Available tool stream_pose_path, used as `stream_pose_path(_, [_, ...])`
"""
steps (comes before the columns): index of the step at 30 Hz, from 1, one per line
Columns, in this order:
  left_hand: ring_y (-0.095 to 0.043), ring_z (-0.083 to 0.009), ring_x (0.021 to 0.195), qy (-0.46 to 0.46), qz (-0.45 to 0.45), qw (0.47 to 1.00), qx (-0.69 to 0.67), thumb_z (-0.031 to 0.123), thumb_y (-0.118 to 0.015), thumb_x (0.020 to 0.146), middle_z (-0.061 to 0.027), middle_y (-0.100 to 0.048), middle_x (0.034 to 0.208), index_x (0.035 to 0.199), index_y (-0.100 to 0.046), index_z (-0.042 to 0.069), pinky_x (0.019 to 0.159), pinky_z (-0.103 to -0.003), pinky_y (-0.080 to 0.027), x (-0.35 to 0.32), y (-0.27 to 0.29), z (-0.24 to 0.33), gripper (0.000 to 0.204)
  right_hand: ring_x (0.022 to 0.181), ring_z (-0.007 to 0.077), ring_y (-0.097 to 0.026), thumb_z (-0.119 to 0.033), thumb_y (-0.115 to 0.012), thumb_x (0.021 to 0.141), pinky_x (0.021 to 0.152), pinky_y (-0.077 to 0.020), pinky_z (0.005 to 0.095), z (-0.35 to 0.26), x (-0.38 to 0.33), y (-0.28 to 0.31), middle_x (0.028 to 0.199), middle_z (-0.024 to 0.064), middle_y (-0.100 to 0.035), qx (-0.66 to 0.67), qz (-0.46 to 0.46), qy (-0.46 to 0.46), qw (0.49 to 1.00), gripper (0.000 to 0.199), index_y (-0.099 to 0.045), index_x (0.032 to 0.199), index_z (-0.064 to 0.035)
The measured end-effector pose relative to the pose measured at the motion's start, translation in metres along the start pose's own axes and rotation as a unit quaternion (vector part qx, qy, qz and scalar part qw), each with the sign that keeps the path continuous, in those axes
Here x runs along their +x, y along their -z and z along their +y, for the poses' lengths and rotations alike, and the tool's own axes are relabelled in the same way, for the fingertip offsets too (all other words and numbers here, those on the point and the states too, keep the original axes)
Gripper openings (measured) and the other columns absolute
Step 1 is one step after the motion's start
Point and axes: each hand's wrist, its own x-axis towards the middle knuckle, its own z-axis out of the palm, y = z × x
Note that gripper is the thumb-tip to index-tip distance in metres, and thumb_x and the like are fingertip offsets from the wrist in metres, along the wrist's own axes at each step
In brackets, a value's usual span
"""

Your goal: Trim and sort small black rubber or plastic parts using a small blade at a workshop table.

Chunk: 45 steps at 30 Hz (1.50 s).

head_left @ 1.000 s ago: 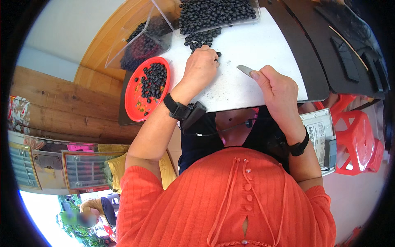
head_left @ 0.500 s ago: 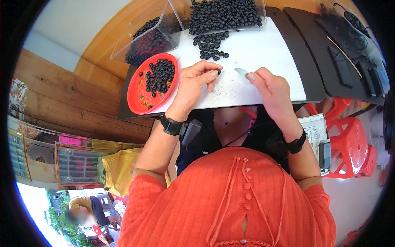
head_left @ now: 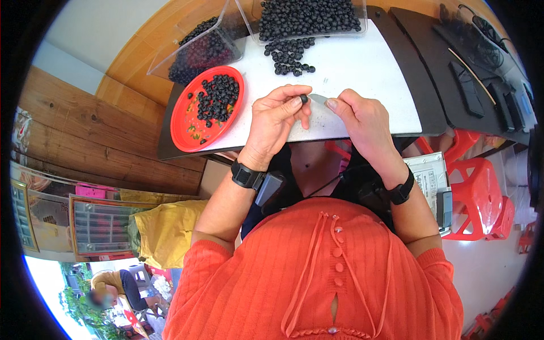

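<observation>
My left hand [head_left: 273, 120] pinches one small round black bead [head_left: 304, 98] between thumb and fingertips, above the white board [head_left: 368, 68]. In my right hand [head_left: 362, 120] is a small knife with a pale metal blade [head_left: 318, 99]; its handle is hidden in my fingers. The blade's tip points left and is at the bead; whether it touches cannot be made out. A red oval plate [head_left: 177, 122] with many black beads lies left of my left hand. Beyond my hands, a loose pile of beads [head_left: 288, 55] rests on the board. Fine dark specks lie on the board below my hands.
A clear plastic box [head_left: 309, 35] of black beads stands at the far edge, with another clear bin [head_left: 229, 54] of beads to its left. On the dark table at right lie a phone-like black slab [head_left: 467, 90] and a thin stick [head_left: 471, 75]. Red stools [head_left: 479, 195] stand at right.
The knife blade has come up to the bead as my hands drew closer together. My left hand has moved slightly right. The view has shifted a little.
</observation>
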Motion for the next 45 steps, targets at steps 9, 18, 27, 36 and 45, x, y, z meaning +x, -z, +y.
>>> stream_pose_path(9, [-0.062, -0.0228, 0.082, -0.024, 0.006, 0.998, 0.051, 0.004, -0.059, 0.095, -0.0152, -0.064, 0.098, 0.123, -0.061, -0.009, 0.068, -0.033, -0.053, -0.0023, -0.0053, -0.0047, 0.031, 0.058, 0.0348, -0.064, -0.030, -0.060, 0.094, 0.054, -0.0473, 0.0445, -0.0015, -0.0004, -0.0035, 0.060, 0.0156, -0.062, -0.018, 0.024, 0.006, 1.000, 0.029, -0.062, 0.078, -0.0063])
stream_pose_path(18, [-0.062, -0.0226, 0.084, -0.033, -0.004, 0.998, 0.046, 0.001, -0.058, 0.095, -0.0118, -0.062, 0.102, 0.121, -0.062, -0.009, 0.067, -0.033, -0.055, -0.0025, -0.0045, -0.0059, 0.029, 0.057, 0.0341, -0.065, -0.032, -0.060, 0.095, 0.053, -0.0483, 0.0441, -0.0030, -0.0010, -0.0023, 0.059, 0.0154, -0.061, -0.055, 0.014, 0.016, 0.998, 0.032, -0.063, 0.077, -0.0057])
stream_pose_path(27, [-0.062, -0.0225, 0.082, -0.033, 0.012, 0.998, 0.053, 0.001, -0.057, 0.095, -0.0128, -0.063, 0.100, 0.118, -0.063, -0.008, 0.067, -0.034, -0.055, -0.0036, -0.0049, -0.0076, 0.025, 0.057, 0.0341, -0.065, -0.032, -0.060, 0.095, 0.053, -0.0489, 0.0432, -0.0035, -0.0018, -0.0028, 0.059, 0.0146, -0.062, -0.068, 0.011, 0.039, 0.997, 0.032, -0.062, 0.077, -0.0054])
stream_pose_path(36, [-0.063, -0.0234, 0.072, -0.042, 0.020, 0.997, 0.054, 0.002, -0.058, 0.095, -0.0152, -0.064, 0.091, 0.116, -0.064, -0.007, 0.066, -0.032, -0.054, -0.0033, -0.0087, -0.0093, 0.024, 0.060, 0.0323, -0.066, -0.032, -0.059, 0.096, 0.053, -0.0485, 0.0430, 0.0001, -0.0042, -0.0022, 0.063, 0.0138, -0.063, -0.046, 0.002, 0.015, 0.999, 0.028, -0.063, 0.082, -0.0075])
stream_pose_path(45, [-0.064, -0.0224, 0.076, -0.041, 0.013, 0.997, 0.057, 0.000, -0.059, 0.094, -0.0145, -0.063, 0.096, 0.118, -0.064, -0.008, 0.066, -0.031, -0.055, -0.0036, -0.0082, -0.0084, 0.026, 0.058, 0.0336, -0.065, -0.033, -0.057, 0.097, 0.052, -0.0477, 0.0435, -0.0017, -0.0032, -0.0054, 0.061, 0.0137, -0.063, -0.064, 0.017, 0.018, 0.998, 0.031, -0.060, 0.081, -0.0070])
